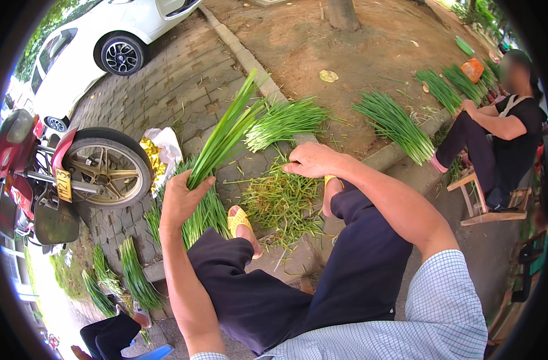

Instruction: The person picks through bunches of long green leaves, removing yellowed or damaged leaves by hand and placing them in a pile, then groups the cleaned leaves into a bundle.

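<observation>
My left hand [182,198] grips a bundle of long green garlic chives [229,130] near its lower end, and the leaves slant up and away to the right. My right hand [310,160] hovers over a heap of chive trimmings [283,198], its fingers curled in and thumb against the index finger. Nothing plainly shows between those fingertips. Past the right hand, a pile of chives [289,119] with pale stalk ends lies across the kerb. Beside my left forearm, more chives [206,216] are spread on the paving, partly covered by the arm and my trouser leg.
A motorcycle's front wheel [107,168] stands at the left, near a white and gold plastic bag [163,155]. Behind it is a white car [89,45]. A seated person [503,130] is at the right, near another chive pile [395,123]. Chive bundles [136,274] lie lower left.
</observation>
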Demonstrator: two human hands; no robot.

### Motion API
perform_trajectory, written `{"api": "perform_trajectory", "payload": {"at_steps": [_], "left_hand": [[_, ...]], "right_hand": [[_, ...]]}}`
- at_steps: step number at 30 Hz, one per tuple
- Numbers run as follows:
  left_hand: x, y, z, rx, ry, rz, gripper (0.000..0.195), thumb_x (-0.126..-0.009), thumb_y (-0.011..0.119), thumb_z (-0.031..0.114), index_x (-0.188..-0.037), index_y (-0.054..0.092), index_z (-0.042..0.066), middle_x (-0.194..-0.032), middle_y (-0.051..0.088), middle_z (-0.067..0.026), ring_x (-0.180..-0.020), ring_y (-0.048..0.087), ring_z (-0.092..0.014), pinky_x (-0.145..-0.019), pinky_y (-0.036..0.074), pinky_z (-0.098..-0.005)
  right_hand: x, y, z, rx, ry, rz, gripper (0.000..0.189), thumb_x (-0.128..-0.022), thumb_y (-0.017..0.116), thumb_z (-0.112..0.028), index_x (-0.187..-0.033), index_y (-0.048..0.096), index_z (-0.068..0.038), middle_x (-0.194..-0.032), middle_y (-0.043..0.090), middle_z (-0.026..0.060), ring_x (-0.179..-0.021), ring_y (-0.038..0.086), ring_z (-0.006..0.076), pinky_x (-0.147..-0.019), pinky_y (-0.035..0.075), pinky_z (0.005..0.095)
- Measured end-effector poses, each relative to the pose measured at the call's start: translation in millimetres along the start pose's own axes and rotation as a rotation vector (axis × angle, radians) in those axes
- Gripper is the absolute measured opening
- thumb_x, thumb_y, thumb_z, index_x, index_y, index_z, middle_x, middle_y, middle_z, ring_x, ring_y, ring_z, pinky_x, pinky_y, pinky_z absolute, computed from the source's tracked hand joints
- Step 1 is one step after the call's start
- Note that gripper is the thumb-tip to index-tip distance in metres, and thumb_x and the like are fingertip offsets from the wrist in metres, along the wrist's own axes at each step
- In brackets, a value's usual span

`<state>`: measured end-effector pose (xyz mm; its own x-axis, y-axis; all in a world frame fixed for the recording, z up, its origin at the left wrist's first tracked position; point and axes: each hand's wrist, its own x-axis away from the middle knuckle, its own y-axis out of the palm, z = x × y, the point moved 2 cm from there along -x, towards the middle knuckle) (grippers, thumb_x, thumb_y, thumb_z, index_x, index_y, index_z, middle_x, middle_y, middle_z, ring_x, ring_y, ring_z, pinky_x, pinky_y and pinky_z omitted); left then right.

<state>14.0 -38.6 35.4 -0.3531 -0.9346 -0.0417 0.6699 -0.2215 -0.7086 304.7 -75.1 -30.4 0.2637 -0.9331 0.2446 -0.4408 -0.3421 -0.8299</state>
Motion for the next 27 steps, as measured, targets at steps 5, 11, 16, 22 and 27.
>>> {"api": "perform_trajectory", "payload": {"at_steps": [5, 11, 16, 22, 27], "left_hand": [[-0.1, 0.4, 5.5, -0.351, 0.085, 0.126, 0.022, -0.079, 0.07, 0.028, -0.079, 0.063, 0.007, -0.054, 0.053, -0.0123, -0.051, 0.053, -0.03, -0.051, 0.041, -0.0383], [4.3, -0.2, 17.7, -0.446, 0.244, 0.25, 0.019, -0.078, 0.07, 0.026, -0.08, 0.063, 0.008, -0.059, 0.058, -0.0121, -0.059, 0.058, -0.034, -0.053, 0.043, -0.04], [6.1, -0.3, 18.7, -0.46, 0.343, 0.284, 0.016, -0.074, 0.072, 0.018, -0.085, 0.063, 0.01, -0.069, 0.061, -0.009, -0.063, 0.06, -0.031, -0.055, 0.045, -0.0383], [6.0, 4.7, 14.0, -0.526, 0.487, 0.295, 0.025, -0.067, 0.072, 0.013, -0.091, 0.063, 0.014, -0.071, 0.06, -0.0053, -0.064, 0.061, -0.027, -0.055, 0.046, -0.0371], [6.8, 15.6, 17.5, -0.611, 0.544, 0.222, 0.032, -0.063, 0.073, 0.011, -0.092, 0.061, 0.015, -0.068, 0.056, -0.0044, -0.061, 0.06, -0.025, -0.053, 0.046, -0.037]], "right_hand": [[1.1, -11.3, 9.3, 0.06, 0.02, 0.038, 0.033, -0.081, 0.062, -0.035, -0.077, 0.067, -0.003, -0.074, 0.064, 0.0184, -0.072, 0.063, 0.0349, -0.066, 0.049, 0.044], [8.9, -37.5, 27.4, -0.135, 0.149, 0.382, 0.027, -0.082, 0.061, -0.029, -0.084, 0.068, -0.003, -0.079, 0.066, 0.0165, -0.076, 0.064, 0.0312, -0.068, 0.05, 0.0398], [19.5, -59.0, 44.7, -0.348, 0.196, 0.671, 0.022, -0.08, 0.064, -0.022, -0.088, 0.068, -0.001, -0.077, 0.067, 0.0139, -0.068, 0.065, 0.0227, -0.063, 0.05, 0.0348], [25.6, -69.9, 45.2, -0.688, 0.15, 0.841, 0.018, -0.087, 0.062, -0.015, -0.095, 0.062, 0.002, -0.072, 0.06, 0.0004, -0.056, 0.053, 0.0066, -0.05, 0.047, 0.0226], [36.2, -92.4, 32.6, -0.72, 0.009, 0.956, 0.019, -0.084, 0.064, -0.016, -0.094, 0.065, 0.0, -0.073, 0.064, 0.003, -0.06, 0.057, 0.0083, -0.054, 0.047, 0.0242]]}}
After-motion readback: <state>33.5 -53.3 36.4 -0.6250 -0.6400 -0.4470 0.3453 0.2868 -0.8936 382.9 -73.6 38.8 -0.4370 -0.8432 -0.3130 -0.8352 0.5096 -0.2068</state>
